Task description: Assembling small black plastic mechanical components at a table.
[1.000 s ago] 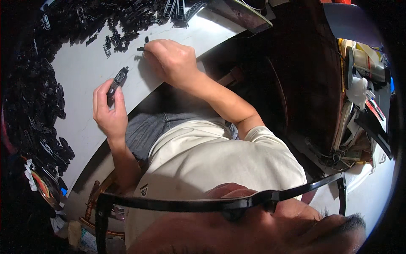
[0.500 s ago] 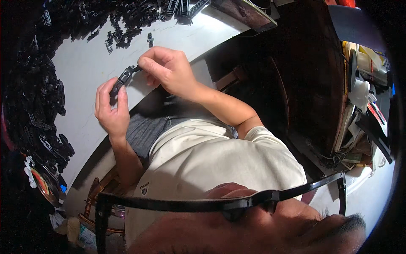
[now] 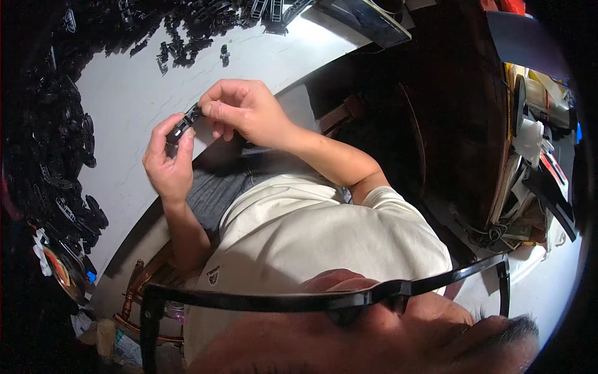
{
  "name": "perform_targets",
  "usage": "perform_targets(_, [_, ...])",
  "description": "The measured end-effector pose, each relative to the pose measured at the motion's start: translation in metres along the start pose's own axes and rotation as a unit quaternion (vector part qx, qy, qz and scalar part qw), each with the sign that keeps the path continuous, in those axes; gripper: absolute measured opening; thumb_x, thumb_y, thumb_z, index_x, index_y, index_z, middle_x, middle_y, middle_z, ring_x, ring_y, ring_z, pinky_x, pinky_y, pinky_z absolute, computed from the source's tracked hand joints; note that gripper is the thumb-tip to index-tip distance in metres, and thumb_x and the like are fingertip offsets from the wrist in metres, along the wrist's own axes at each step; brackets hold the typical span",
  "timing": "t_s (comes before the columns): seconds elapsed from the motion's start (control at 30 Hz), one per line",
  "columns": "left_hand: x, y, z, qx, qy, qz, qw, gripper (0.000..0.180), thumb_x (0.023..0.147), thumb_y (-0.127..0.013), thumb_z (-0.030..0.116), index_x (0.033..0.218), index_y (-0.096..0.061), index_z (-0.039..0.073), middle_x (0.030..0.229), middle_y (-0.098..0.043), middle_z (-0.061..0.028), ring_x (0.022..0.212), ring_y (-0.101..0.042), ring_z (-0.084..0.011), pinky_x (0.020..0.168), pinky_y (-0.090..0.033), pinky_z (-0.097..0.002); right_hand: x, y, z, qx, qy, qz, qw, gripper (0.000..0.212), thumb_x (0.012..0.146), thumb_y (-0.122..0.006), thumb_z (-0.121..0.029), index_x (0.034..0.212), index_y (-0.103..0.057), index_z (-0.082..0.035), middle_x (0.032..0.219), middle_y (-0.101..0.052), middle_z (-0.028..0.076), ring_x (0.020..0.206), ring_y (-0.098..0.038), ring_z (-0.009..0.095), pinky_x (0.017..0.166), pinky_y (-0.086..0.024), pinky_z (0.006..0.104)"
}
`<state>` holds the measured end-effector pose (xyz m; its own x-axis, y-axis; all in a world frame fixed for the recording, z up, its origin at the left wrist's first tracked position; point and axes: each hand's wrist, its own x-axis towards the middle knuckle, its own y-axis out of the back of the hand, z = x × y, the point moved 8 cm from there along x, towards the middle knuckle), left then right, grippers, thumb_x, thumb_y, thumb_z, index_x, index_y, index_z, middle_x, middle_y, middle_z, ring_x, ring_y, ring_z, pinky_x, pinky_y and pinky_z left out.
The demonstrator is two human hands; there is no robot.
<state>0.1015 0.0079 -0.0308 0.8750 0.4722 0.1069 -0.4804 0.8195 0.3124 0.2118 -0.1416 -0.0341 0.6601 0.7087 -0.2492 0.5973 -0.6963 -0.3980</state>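
Between the thumb and fingers of my left hand (image 3: 169,159) is a small, long black plastic part (image 3: 181,129), tilted up to the right above the white table. My right hand (image 3: 244,112) has its thumb and forefinger pinched at the upper end of that part. A small dark piece (image 3: 195,113) shows at those fingertips, against the part; its exact shape is hidden by the fingers. One small black piece (image 3: 225,55) lies alone on the table beyond my hands.
A big heap of black plastic parts (image 3: 53,149) covers the table's left side, and smaller black pieces (image 3: 180,48) lie at the back. The white tabletop (image 3: 118,137) ends in a curved edge near my lap. A flat framed panel (image 3: 367,25) stands at the far right corner.
Both hands have come slightly nearer to me. The right fingertips have closed in on the black part, and the part has turned in my left hand.
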Motion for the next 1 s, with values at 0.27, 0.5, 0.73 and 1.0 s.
perform_targets(0.27, [-0.002,-0.001,-0.002,-0.08,0.028,-0.039,0.996,0.029,0.098,-0.065,-0.002,0.127,-0.063,-0.005,0.113,-0.069,-0.0099,0.096,-0.068,-0.0142,0.089,-0.057,-0.0296,-0.001,-0.002,0.004,-0.028,-0.012,-0.022,0.999,0.017,0.103,-0.067,-0.016,0.107,-0.069,0.0,0.088,-0.068,0.002,0.07,-0.067,0.01,0.059,-0.052,0.0229])
perform_targets(0.5, [0.004,-0.002,-0.003,-0.055,0.026,-0.041,0.997,0.028,0.094,-0.07,-0.002,0.122,-0.067,-0.002,0.109,-0.071,-0.0073,0.096,-0.068,-0.0123,0.088,-0.055,-0.0274,-0.004,0.002,0.0,-0.008,-0.043,0.012,0.999,0.013,0.099,-0.068,-0.011,0.105,-0.069,0.0,0.083,-0.072,0.006,0.068,-0.069,0.01,0.057,-0.056,0.0247])
perform_targets(0.73, [0.005,0.001,0.007,-0.077,0.006,-0.028,0.997,0.028,0.09,-0.074,0.001,0.118,-0.071,0.005,0.103,-0.075,-0.0042,0.089,-0.068,-0.0105,0.08,-0.055,-0.0262,-0.001,-0.003,0.003,-0.006,-0.021,-0.016,1.0,0.017,0.102,-0.069,-0.017,0.107,-0.068,0.0,0.088,-0.073,0.008,0.069,-0.07,0.012,0.058,-0.056,0.0226])
perform_targets(1.0, [0.005,0.0,0.014,-0.019,-0.029,-0.06,0.998,0.031,0.093,-0.069,-0.003,0.124,-0.068,0.0,0.109,-0.071,-0.0039,0.094,-0.066,-0.0097,0.086,-0.054,-0.0248,-0.005,-0.008,-0.001,-0.058,-0.012,-0.006,0.998,0.016,0.102,-0.069,-0.015,0.105,-0.071,0.0,0.086,-0.073,0.007,0.066,-0.07,0.012,0.055,-0.054,0.0216])
